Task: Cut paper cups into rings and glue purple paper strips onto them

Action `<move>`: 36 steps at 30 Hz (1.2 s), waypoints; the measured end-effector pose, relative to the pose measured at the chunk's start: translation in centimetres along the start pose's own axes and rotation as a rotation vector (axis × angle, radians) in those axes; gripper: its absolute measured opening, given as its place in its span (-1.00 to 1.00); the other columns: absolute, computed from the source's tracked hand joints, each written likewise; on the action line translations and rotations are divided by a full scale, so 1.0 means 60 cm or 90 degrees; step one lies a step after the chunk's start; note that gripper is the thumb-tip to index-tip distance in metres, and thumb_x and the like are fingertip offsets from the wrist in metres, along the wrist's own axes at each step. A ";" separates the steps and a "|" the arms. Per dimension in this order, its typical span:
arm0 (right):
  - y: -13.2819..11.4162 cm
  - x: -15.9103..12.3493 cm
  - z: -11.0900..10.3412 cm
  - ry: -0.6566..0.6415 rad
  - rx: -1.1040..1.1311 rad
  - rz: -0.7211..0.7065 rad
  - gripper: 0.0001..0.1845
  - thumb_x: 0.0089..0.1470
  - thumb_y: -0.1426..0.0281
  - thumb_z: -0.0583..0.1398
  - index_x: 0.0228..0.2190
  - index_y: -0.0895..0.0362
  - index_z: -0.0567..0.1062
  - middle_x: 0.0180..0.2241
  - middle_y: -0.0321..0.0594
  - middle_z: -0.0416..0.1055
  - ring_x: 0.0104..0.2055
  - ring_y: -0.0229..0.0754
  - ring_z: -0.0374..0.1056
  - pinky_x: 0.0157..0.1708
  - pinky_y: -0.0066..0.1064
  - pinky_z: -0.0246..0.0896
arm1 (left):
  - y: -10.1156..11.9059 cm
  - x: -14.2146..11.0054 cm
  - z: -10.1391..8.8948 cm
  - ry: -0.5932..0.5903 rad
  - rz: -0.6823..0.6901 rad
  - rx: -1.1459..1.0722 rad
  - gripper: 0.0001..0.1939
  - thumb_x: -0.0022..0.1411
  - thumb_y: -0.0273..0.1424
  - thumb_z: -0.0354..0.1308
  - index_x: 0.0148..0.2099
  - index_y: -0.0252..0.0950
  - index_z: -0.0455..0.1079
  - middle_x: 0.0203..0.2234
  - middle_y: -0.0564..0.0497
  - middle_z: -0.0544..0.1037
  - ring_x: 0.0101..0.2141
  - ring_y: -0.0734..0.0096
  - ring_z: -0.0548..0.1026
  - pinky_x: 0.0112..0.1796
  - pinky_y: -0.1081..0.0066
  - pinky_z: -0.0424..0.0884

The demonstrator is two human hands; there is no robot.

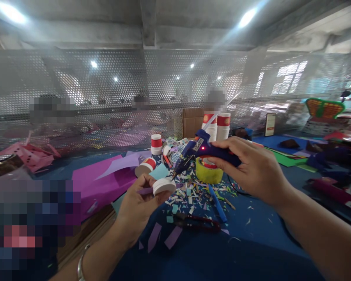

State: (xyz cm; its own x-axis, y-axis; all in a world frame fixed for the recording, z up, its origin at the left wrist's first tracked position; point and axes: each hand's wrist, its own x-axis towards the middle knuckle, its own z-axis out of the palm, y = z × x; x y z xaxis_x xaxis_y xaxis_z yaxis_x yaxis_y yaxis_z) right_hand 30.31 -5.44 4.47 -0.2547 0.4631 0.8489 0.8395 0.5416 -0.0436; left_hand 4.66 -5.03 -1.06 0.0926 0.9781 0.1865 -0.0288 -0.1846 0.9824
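My right hand (253, 168) is wrapped round the handle of a dark blue hot glue gun (197, 150) with a small red light lit. A clear glue stick (222, 109) juts up from its back. The gun's nozzle points down to the rim of a white round paper piece (164, 188); whether it touches I cannot tell. My left hand (140, 207) pinches that white piece between thumb and fingers, with a purple paper strip (146, 191) beside it. Below lie a pair of dark-handled snips (197, 223) and a blue pen-like tool (218, 203).
Paper scraps (190, 195) cover the middle of the blue table. Stacked red-and-white paper cups (223, 127), a yellow tape roll (209, 173) and a single cup stack (156, 144) stand behind. Purple sheets (105, 175) lie left; a phone (270, 125) stands right. A perforated screen closes the back.
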 end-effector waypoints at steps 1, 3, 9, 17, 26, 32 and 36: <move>0.000 0.000 0.000 -0.003 -0.003 0.001 -0.75 0.14 0.33 0.27 -0.13 0.09 0.46 -0.22 -0.17 0.55 -0.34 -0.12 0.50 -0.40 -0.32 0.38 | -0.001 0.000 -0.001 -0.001 0.000 0.007 -0.63 -0.01 -0.31 0.42 -0.36 -0.23 0.23 -0.47 0.13 0.38 -0.42 0.47 0.33 -0.34 0.37 0.27; 0.000 0.000 0.000 -0.006 0.001 0.004 -0.75 0.15 0.33 0.27 -0.12 0.08 0.46 -0.21 -0.17 0.55 -0.34 -0.12 0.50 -0.41 -0.33 0.37 | -0.003 0.000 -0.003 -0.003 -0.001 0.017 -0.63 -0.01 -0.30 0.41 -0.35 -0.23 0.23 -0.46 0.14 0.38 -0.41 0.47 0.34 -0.33 0.37 0.26; 0.001 0.000 0.002 0.000 0.015 -0.001 -0.75 0.14 0.33 0.27 -0.12 0.08 0.45 -0.21 -0.19 0.55 -0.26 -0.10 0.50 -0.36 -0.32 0.40 | -0.004 0.000 -0.005 -0.011 -0.002 0.028 -0.64 0.03 -0.28 0.39 -0.32 -0.22 0.23 -0.43 0.14 0.40 -0.37 0.48 0.33 -0.30 0.39 0.24; 0.004 -0.002 0.003 0.009 -0.010 -0.001 -0.73 0.14 0.31 0.28 -0.11 0.09 0.45 -0.20 -0.19 0.54 -0.28 -0.12 0.50 -0.34 -0.33 0.39 | -0.002 0.000 -0.005 -0.003 0.003 0.032 -0.64 0.00 -0.29 0.41 -0.34 -0.22 0.25 -0.43 0.14 0.43 -0.34 0.46 0.34 -0.24 0.39 0.24; 0.000 0.000 -0.002 0.025 0.015 0.034 -0.75 0.11 0.36 0.30 -0.15 0.11 0.46 -0.20 -0.17 0.54 -0.27 -0.12 0.50 -0.36 -0.37 0.36 | 0.020 -0.004 0.003 -0.075 -0.114 -0.158 -0.71 -0.07 -0.35 0.45 -0.28 -0.21 0.46 -0.35 0.08 0.49 -0.23 0.39 0.39 -0.15 0.41 0.30; 0.013 0.003 0.008 0.043 0.031 0.098 -0.74 0.07 0.28 0.31 -0.20 0.12 0.49 -0.30 -0.21 0.55 -0.38 -0.16 0.46 -0.40 -0.36 0.32 | 0.018 -0.006 -0.005 -0.149 -0.141 -0.211 -0.78 -0.05 -0.42 0.43 -0.31 -0.22 0.51 -0.37 0.07 0.48 -0.27 0.41 0.40 -0.17 0.44 0.33; 0.041 0.007 0.008 0.010 -0.001 0.125 -0.71 0.05 0.27 0.31 -0.18 0.13 0.51 -0.26 -0.17 0.56 -0.30 -0.10 0.48 -0.30 -0.30 0.34 | 0.021 -0.011 -0.005 -0.175 -0.145 -0.198 -0.78 -0.02 -0.44 0.43 -0.29 -0.23 0.48 -0.40 0.10 0.46 -0.30 0.47 0.36 -0.22 0.50 0.30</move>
State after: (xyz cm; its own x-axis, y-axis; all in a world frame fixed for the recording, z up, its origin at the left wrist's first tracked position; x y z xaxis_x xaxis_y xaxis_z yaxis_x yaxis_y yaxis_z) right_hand 32.03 -3.60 4.49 -0.0781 0.5492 0.8320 0.8732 0.4404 -0.2088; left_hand 4.24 -5.87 0.07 0.3906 0.9206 0.0033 -0.2702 0.1112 0.9564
